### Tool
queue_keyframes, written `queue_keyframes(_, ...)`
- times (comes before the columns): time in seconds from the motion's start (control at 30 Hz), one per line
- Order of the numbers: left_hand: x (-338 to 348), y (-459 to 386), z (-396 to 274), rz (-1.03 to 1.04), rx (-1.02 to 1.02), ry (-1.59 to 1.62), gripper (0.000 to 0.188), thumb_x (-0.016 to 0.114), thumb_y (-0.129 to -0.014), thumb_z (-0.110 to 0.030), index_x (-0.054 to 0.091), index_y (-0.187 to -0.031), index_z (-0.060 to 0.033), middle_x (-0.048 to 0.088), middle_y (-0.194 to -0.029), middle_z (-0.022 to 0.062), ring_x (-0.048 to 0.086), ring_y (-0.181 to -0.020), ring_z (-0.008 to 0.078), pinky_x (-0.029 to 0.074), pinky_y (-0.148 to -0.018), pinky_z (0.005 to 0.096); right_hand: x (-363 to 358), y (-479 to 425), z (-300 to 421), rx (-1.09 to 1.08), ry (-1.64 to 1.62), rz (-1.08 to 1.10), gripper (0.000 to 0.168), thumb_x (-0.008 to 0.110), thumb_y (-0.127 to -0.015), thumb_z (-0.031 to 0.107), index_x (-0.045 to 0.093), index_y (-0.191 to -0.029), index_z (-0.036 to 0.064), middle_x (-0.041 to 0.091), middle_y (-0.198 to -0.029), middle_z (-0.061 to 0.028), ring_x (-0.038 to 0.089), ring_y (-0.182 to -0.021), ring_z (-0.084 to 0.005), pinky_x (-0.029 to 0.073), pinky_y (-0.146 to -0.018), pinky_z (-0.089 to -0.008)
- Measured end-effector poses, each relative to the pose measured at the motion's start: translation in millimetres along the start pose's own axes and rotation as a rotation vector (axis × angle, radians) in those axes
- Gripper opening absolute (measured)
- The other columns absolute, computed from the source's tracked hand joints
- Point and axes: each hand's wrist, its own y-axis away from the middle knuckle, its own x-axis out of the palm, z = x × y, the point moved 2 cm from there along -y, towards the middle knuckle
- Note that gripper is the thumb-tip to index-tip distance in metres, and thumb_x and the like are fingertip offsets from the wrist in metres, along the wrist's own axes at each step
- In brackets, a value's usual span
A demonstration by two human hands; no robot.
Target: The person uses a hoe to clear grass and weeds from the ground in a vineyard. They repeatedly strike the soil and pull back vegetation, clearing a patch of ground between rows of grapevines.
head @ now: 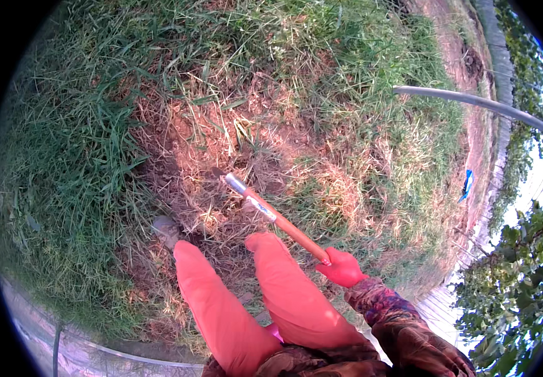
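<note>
My right hand (342, 267) is closed around the lower end of a wooden tool handle (295, 232). The handle slants up and to the left, past my right knee, and bears a label with writing. At its far end is a silver metal ferrule (236, 183), with a small dark metal part (218, 172) just beyond it, low over bare soil and dry grass (205, 155). The rest of the tool's head cannot be made out. My left hand is out of view. Both my legs, in reddish trousers, are bent below the worked patch.
Tall green grass (106, 132) grows on the left and at the top. A grey pole (479, 101) juts in from the right. A blue scrap (466, 185) lies by a dirt strip on the right. Leafy vines (526, 292) hang at the lower right.
</note>
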Motion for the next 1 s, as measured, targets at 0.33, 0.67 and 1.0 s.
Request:
queue_keyframes(0.33,-63.6,19.6,-31.4,0.047,0.067,-0.063,0.038,0.056,-0.085,-0.033,0.062,-0.111,-0.0062,0.063,-0.109,0.0122,0.058,-0.101,0.0232,0.044,-0.089,0.0354,29.5,84.2,13.0,0.406,-0.904,-0.001,0.022,0.067,-0.073,0.017,0.053,-0.080,0.001,0.051,-0.058,-0.0031,0.048,-0.040,-0.0121,0.037,-0.036,-0.0270)
queue_keyframes(0.67,-52.7,-32.9,-136.3,0.052,0.152,-0.250,0.038,0.056,-0.085,-0.031,0.061,-0.113,-0.0059,0.062,-0.111,0.0122,0.057,-0.102,0.0228,0.043,-0.090,0.0348,-7.5,24.4,18.3,0.298,-1.316,0.318,0.012,0.057,-0.080,0.014,0.051,-0.081,0.005,0.045,-0.062,0.0003,0.045,-0.047,-0.0101,0.038,-0.042,-0.0260)
queue_keyframes(1.0,-26.4,-141.8,-154.6,0.172,0.127,-0.302,0.038,0.057,-0.086,-0.030,0.060,-0.114,-0.0057,0.061,-0.112,0.0123,0.057,-0.104,0.0225,0.043,-0.091,0.0343,4.1,-53.3,55.4,0.314,-1.695,0.490,0.015,0.059,-0.078,0.013,0.049,-0.081,0.003,0.043,-0.057,-0.0030,0.042,-0.039,-0.0141,0.037,-0.036,-0.0280)
